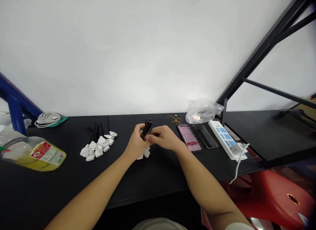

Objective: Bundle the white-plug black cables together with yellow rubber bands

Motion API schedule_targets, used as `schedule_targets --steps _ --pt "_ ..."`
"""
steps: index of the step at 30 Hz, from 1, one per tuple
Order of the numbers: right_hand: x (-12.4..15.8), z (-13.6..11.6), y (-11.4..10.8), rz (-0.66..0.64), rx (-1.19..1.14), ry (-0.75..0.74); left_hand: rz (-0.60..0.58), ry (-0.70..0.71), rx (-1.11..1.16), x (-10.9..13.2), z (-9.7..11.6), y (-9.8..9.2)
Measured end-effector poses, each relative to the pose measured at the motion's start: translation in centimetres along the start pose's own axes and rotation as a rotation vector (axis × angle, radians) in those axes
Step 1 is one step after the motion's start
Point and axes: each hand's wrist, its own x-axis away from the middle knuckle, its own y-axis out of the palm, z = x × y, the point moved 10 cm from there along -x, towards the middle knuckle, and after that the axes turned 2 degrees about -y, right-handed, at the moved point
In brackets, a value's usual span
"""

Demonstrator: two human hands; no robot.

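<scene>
A bundle of black cables point(147, 127) stands upright in my left hand point(136, 141), whose fingers wrap round it above the middle of the table. White plugs point(146, 154) hang at the bundle's lower end, partly hidden below my hands. A thin yellow tie point(143, 135) crosses the cables where my hands meet. Thumb and fingertips of my right hand point(164, 137) pinch together at the tie, close against the bundle's right side. To the left, several white plugs with black cables point(98, 147) lie in a loose group.
Loose yellow ties point(175, 120) lie near the wall. On the right are a lit phone point(189, 137), a second dark phone point(209, 137), a clear plastic bag point(202, 109) and a power strip point(225, 137). A bottle of yellow liquid point(37, 154) and a coiled white cable point(48, 119) are left.
</scene>
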Motion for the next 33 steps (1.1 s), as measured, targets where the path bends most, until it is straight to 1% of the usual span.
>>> schedule_targets --steps 2,4,7,8,9,10,12,13,14,15,16,18,21,23,24,26,30,32,33 --pt "0.1 0.1 0.8 -0.092 -0.114 0.01 -0.045 0.001 0.059 -0.3 0.1 0.0" --pt "0.2 0.1 1.5 -0.191 -0.267 0.028 -0.051 0.008 0.131 -0.7 0.1 -0.4" --pt "0.7 -0.4 2.7 -0.343 -0.605 0.034 0.019 0.019 0.225 -0.8 -0.1 -1.1" --pt "0.6 -0.7 2.8 -0.35 -0.752 0.019 0.035 0.028 0.222 -0.6 -0.2 -1.0" --pt "0.4 -0.8 2.7 -0.306 -0.895 0.003 0.042 0.041 0.197 -0.4 -0.1 -0.8" --pt "0.0 -0.5 2.3 -0.213 -1.016 -0.009 0.042 0.059 0.157 -0.1 0.1 -0.5" --pt "-0.7 1.2 1.6 0.075 -1.144 0.005 0.032 0.095 0.079 0.7 0.5 0.3" --pt "-0.9 2.3 1.4 0.219 -1.153 0.034 0.03 0.111 0.049 1.0 0.8 0.5" --pt "-0.9 3.2 1.5 0.336 -1.148 0.071 0.029 0.123 0.021 1.3 1.0 0.7" --pt "-0.9 3.9 1.7 0.416 -1.136 0.106 0.03 0.133 -0.006 1.4 1.2 0.8" --pt "-0.9 4.3 1.8 0.472 -1.117 0.126 0.034 0.139 -0.027 1.5 1.3 0.8" --pt "-0.8 4.0 1.5 0.522 -1.063 0.107 0.023 0.149 -0.069 1.6 1.6 0.8" --pt "-0.5 1.8 -0.4 0.505 -0.951 -0.054 -0.065 0.181 -0.144 1.5 2.3 1.6" --pt "-0.1 -0.2 -1.5 0.449 -0.81 -0.159 -0.128 0.219 -0.192 1.5 2.8 2.2" --pt "0.0 -1.0 -1.6 0.413 -0.722 -0.187 -0.149 0.237 -0.208 1.6 2.9 2.5" --pt "0.1 -1.6 -1.5 0.352 -0.575 -0.187 -0.165 0.268 -0.232 1.7 3.2 2.7" --pt "-0.4 -0.4 -0.6 0.243 -0.508 -0.062 -0.148 0.289 -0.237 1.9 3.5 2.4" --pt "-0.5 -0.1 -0.3 0.171 -0.418 -0.036 -0.156 0.274 -0.218 1.9 3.4 2.4" --pt "-0.5 -0.1 -0.5 0.167 -0.358 -0.042 -0.159 0.262 -0.212 1.9 3.3 2.3"
